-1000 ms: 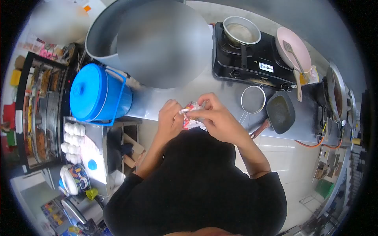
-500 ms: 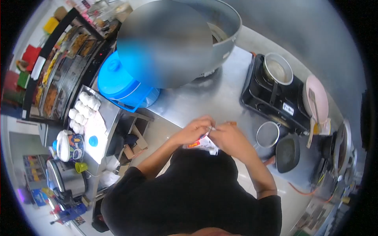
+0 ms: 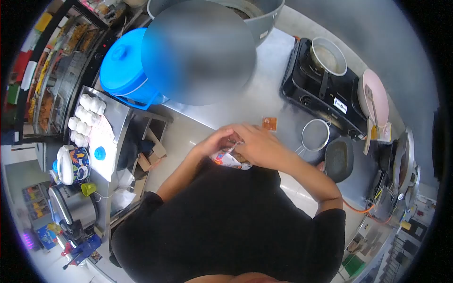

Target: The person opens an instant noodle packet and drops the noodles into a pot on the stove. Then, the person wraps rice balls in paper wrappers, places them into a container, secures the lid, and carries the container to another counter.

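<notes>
A white packet with red and coloured print (image 3: 230, 159) is held close to my body at the counter's front edge. My left hand (image 3: 218, 140) has its fingers wrapped round the packet's left side. My right hand (image 3: 258, 145) lies over the packet's top right, its fingertips meeting the left hand's and partly hidden at the packet's mouth. Just beyond the right hand, a small orange-brown sachet (image 3: 269, 124) lies flat on the steel counter (image 3: 226, 114).
A black stove (image 3: 306, 80) bears a small pot (image 3: 329, 56). Right of the hands are a strainer (image 3: 315, 135), a dark square pan (image 3: 339, 160) and a pink pan (image 3: 376, 96). A blue cooler (image 3: 123, 63) and a large pot (image 3: 264, 26) stand behind to the left.
The orange-brown sachet now shows on the counter beyond my right hand. Both hands have closed in over the packet, with the right hand spread across its top. The view has shifted.
</notes>
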{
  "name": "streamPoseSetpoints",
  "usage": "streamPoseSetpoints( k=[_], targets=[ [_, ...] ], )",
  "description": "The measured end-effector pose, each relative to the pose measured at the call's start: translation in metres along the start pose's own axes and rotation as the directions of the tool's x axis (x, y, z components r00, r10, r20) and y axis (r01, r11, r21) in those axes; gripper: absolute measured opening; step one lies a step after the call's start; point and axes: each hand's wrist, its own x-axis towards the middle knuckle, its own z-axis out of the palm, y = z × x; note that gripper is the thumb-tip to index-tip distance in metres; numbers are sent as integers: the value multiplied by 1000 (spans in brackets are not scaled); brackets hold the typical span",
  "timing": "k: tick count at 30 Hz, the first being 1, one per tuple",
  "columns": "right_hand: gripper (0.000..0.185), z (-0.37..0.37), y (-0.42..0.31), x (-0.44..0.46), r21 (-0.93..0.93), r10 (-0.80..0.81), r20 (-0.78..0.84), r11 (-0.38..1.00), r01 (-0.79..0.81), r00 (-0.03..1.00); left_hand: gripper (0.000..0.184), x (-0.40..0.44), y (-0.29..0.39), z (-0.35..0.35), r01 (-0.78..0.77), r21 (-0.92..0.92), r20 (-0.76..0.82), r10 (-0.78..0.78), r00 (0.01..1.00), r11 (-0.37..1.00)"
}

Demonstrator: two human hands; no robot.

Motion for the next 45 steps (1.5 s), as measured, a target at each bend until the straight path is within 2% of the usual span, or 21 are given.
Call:
streamPoseSetpoints(
  k=[1,2,3,5,8,11,12,14,15,16,18,21,24,27,29,31,33,36,39,42,45],
  targets=[
    [25,4,2,0,-11,-21,-19,1000,21,1000,59,0,2,-4,16,-23,105,-13,994,1000],
    [19,3,1,-1,46,68,-20,997,-67,997,66,1,5,-10,30,-46,210,-20,977,998],
    [18,1,1,-1,31,-13,-61,999,15,998,73,1,8,-11,42,-64,313,-20,950,997],
    [16,-8,0,-5,-13,-175,-140,985,175,975,96,-14,17,15,8,93,218,-28,976,996],
    [10,-30,-15,-10,152,-91,-254,979,133,963,120,-18,5,-9,23,177,320,-80,944,984],
    [8,-34,-8,-21,506,207,-288,862,-35,935,144,-19,25,-1,80,162,446,-145,883,984],
    [9,-24,6,-24,572,222,-398,819,51,890,146,-20,29,2,91,123,453,-138,881,988],
    [12,-26,21,-29,808,451,-304,589,-23,839,153,-16,29,1,33,90,545,-77,835,995],
    [13,-26,31,-31,848,506,-281,528,-35,816,156,-12,25,-5,-37,88,625,-26,780,995],
    [15,-25,44,-32,884,557,-254,465,-44,790,161,-12,23,-9,29,21,639,-36,769,999],
    [21,-9,70,-29,916,673,-234,394,-73,702,155,-12,24,-14,50,50,620,-70,781,998],
    [26,18,116,-26,940,780,-58,253,-228,623,147,-10,25,-18,87,174,580,-174,796,981],
    [32,53,133,-32,570,777,-401,626,-532,486,141,-6,29,-22,93,350,527,-278,803,932],
    [26,57,136,-44,663,717,-424,662,-349,554,135,2,35,-26,72,411,501,-292,815,909],
    [17,24,79,-41,798,676,-382,585,-144,630,132,3,40,-25,80,401,472,-280,836,913],
    [23,-13,38,-47,485,351,-488,870,-86,799,129,10,54,-19,89,390,423,-264,867,917],
    [24,-30,6,-42,240,90,-587,968,67,805,128,22,65,-24,82,373,352,-222,909,924],
    [23,-51,-27,-26,139,108,-624,990,-26,774,117,49,100,-5,-36,444,355,-139,925,895],
    [20,-59,-18,-16,119,117,-674,992,-49,729,113,70,127,17,-97,525,262,-52,964,846],
    [19,-67,2,-15,99,68,-652,995,-3,755,110,92,147,36,-160,546,319,-28,947,823],
    [17,-80,5,-17,25,16,-742,1000,4,670,110,110,150,41,-215,533,362,8,932,818]
  ],
)
